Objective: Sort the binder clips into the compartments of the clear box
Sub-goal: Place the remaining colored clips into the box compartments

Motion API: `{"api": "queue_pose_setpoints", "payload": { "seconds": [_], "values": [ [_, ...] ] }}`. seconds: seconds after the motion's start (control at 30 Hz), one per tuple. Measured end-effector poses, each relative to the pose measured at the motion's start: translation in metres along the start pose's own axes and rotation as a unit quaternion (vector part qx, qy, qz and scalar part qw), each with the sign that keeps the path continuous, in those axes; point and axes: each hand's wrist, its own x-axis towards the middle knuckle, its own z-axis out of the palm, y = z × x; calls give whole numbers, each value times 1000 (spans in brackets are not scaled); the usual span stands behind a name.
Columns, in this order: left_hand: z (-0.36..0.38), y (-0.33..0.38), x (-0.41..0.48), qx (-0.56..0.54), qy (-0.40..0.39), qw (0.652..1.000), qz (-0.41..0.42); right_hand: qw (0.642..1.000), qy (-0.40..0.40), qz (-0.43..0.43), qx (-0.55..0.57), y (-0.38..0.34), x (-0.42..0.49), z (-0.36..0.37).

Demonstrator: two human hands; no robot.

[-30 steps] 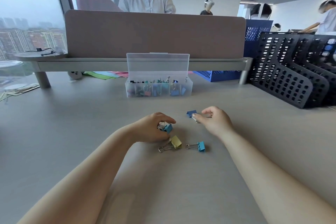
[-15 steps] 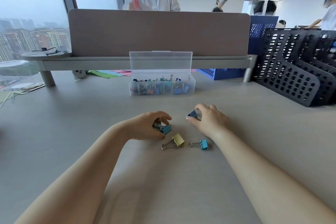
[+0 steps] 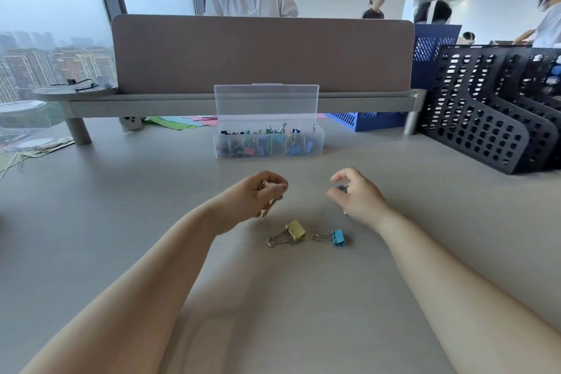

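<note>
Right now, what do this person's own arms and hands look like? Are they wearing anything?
Both are bare. The left forearm and right forearm show no sleeves, watch or bracelet. The left hand and right hand wear no gloves, and I can make out no ring on the fingers.

Yellow clip [image 3: 296, 230] beside blue clip [image 3: 338, 237], flat

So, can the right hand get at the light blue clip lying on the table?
Probably yes: the light blue clip lies uncovered close beside the right hand, nothing between them. But that hand is pinching a dark blue clip.
</note>
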Motion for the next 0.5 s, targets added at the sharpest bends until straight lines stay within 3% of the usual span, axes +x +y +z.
{"api": "queue_pose_setpoints", "payload": {
  "seconds": [0.1, 0.3, 0.43, 0.5],
  "values": [
    [2, 7, -5, -122, -16, 991, -48, 990, -125, -41, 43, -6, -13, -15],
    [5, 10, -10, -198, -12, 975, -98, 948, -313, -48, -32, -17, -28, -41],
    [6, 13, -12, -298, -30, 945, -134, 936, -303, -81, -161, -23, -29, -39],
    [5, 12, -12, -291, -35, 945, -143, 939, -281, -89, -176, -23, -29, -36]
  ]
}}
